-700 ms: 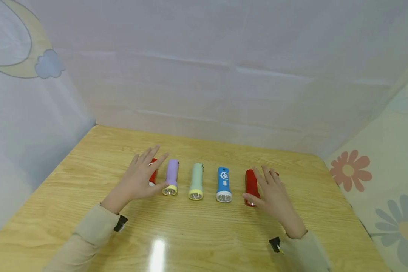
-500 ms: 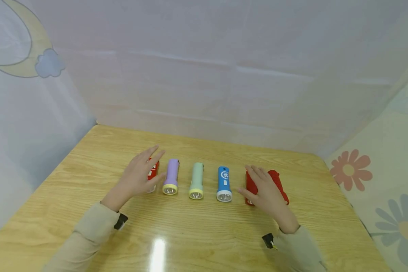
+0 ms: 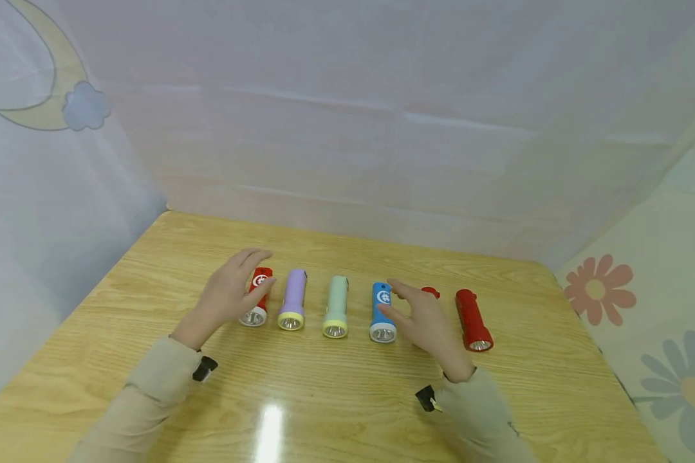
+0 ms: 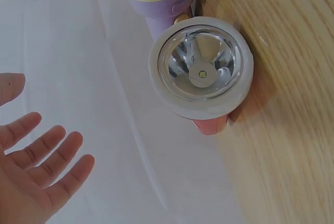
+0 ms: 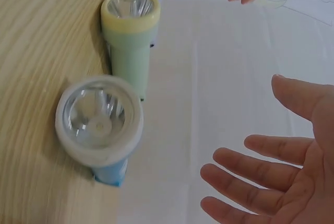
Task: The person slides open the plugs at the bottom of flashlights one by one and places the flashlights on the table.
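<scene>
Several flashlights lie in a row in the head view, heads toward the person. From the left they are a red one with a white head (image 3: pixel 256 302), a purple one (image 3: pixel 293 292), a green one (image 3: pixel 336 299), a blue one with a white head (image 3: pixel 381 315), and two red ones. My left hand (image 3: pixel 226 292) hovers beside the leftmost flashlight, fingers spread and apart from it in the left wrist view. Over the blue flashlight's right side is my right hand (image 3: pixel 425 325), holding nothing. It mostly hides one red flashlight (image 3: pixel 431 292); the other red flashlight (image 3: pixel 473 320) lies farther right.
The flashlights rest on a wood-grain table (image 3: pixel 324 399). A pale cloth backdrop (image 3: pixel 347 141) stands behind it, with printed side panels at left and right. Light glares off the table's front part.
My right hand has moved left from the red flashlights toward the blue one, uncovering the rightmost red flashlight. My left hand has shifted slightly left, showing more of the red-and-white flashlight.
</scene>
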Demonstrator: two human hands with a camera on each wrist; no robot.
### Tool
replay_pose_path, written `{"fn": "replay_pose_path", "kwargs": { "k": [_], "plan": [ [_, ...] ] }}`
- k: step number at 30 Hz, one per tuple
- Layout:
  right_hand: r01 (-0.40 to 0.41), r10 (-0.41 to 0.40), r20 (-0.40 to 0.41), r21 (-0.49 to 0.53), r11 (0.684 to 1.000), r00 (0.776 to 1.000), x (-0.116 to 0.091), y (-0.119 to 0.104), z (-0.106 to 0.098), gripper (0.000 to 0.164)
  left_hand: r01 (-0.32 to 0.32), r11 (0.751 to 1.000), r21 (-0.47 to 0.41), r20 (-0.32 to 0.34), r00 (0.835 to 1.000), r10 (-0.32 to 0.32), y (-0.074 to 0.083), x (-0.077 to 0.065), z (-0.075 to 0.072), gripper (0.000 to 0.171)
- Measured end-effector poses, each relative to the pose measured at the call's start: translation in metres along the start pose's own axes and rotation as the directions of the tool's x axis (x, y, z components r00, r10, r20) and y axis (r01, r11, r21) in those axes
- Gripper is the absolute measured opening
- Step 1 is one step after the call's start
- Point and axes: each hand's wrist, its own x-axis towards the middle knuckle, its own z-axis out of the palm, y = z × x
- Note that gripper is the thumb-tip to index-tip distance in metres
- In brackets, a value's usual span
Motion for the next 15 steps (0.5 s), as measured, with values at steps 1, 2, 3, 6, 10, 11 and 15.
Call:
{"fn": "replay_pose_path", "kwargs": {
  "k": [1, 2, 3, 6, 10, 11, 15],
  "plan": [
    [0.014, -0.014, -0.001, 0.020, 1.000, 1.000, 0.002, -0.002, 0.001, 0.051, -0.001, 1.000, -0.008, -0.004, 1.000, 0.001, -0.001, 0.000, 0.000, 0.043],
    [0.029, -0.029, -0.003, 0.041, 0.999, 1.000, 0.003, -0.005, 0.003, 0.050, 0.000, 1.000, -0.016, -0.008, 1.000, 0.000, -0.002, 0.001, 0.000, 0.041],
    [0.044, -0.044, -0.005, 0.056, 0.997, 0.999, 0.005, -0.006, 0.004, 0.048, -0.001, 1.000, -0.025, -0.016, 1.000, 0.001, -0.003, 0.001, 0.000, 0.040],
    [0.073, -0.072, -0.008, 0.099, 0.992, 0.997, 0.010, -0.012, 0.009, 0.045, 0.000, 0.999, -0.045, -0.039, 0.999, -0.001, -0.006, 0.002, -0.001, 0.037],
    [0.061, -0.063, 0.009, 0.152, 0.986, 0.998, 0.015, -0.021, 0.014, 0.044, 0.012, 0.998, -0.056, -0.044, 0.999, -0.015, -0.009, 0.004, -0.002, 0.032],
    [0.062, -0.065, 0.012, 0.158, 0.986, 0.998, 0.017, -0.023, 0.016, 0.043, 0.020, 0.998, -0.058, -0.039, 0.999, -0.022, -0.011, 0.004, -0.002, 0.031],
    [0.056, -0.063, 0.034, 0.169, 0.984, 0.997, 0.023, -0.030, 0.023, 0.042, 0.058, 0.996, -0.064, -0.008, 0.998, -0.059, -0.014, 0.005, -0.004, 0.033]
  ]
}}
